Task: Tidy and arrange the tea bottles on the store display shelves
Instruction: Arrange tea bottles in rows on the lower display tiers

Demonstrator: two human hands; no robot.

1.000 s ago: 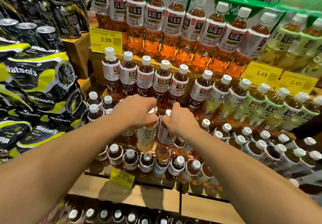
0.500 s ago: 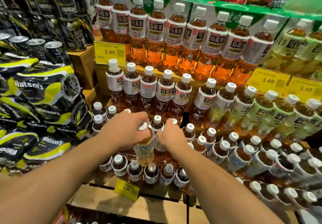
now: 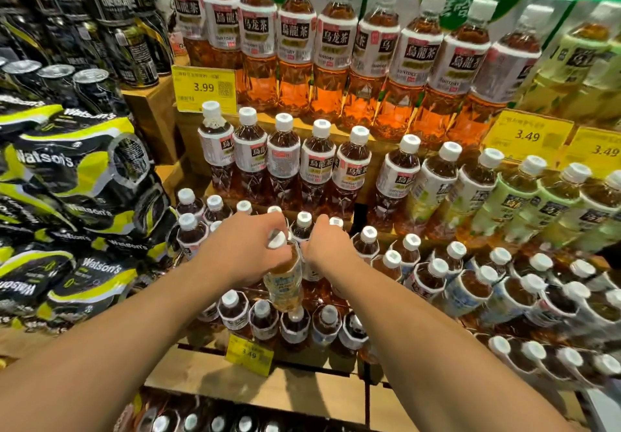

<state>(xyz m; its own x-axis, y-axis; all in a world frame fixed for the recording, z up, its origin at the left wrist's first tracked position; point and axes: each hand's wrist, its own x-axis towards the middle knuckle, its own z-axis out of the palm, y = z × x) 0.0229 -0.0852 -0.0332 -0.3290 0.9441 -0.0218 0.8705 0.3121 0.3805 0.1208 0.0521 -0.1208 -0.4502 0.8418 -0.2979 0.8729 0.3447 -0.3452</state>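
Note:
My left hand (image 3: 242,250) grips the neck of a pale yellow tea bottle (image 3: 284,283) with a white cap and blue-and-white label, held tilted above the lower shelf's bottles. My right hand (image 3: 327,247) is closed on a dark tea bottle (image 3: 311,272) right beside it; most of that bottle is hidden behind the hand and the pale bottle. Around both hands stand rows of dark oolong tea bottles (image 3: 285,162) with white caps. Large orange-brown oolong bottles (image 3: 332,55) fill the top shelf.
Green-labelled tea bottles (image 3: 524,203) stand to the right. Black and yellow Watson's packs (image 3: 67,176) pile up on the left, black cans (image 3: 57,78) above them. Yellow price tags (image 3: 205,89) hang on the wooden shelf edges (image 3: 302,394). More bottle caps show on the shelf below.
Both hands have stayed on their bottles and shifted slightly left and down among the lower-shelf rows. The camera has tilted, so the shelves sit lower in view.

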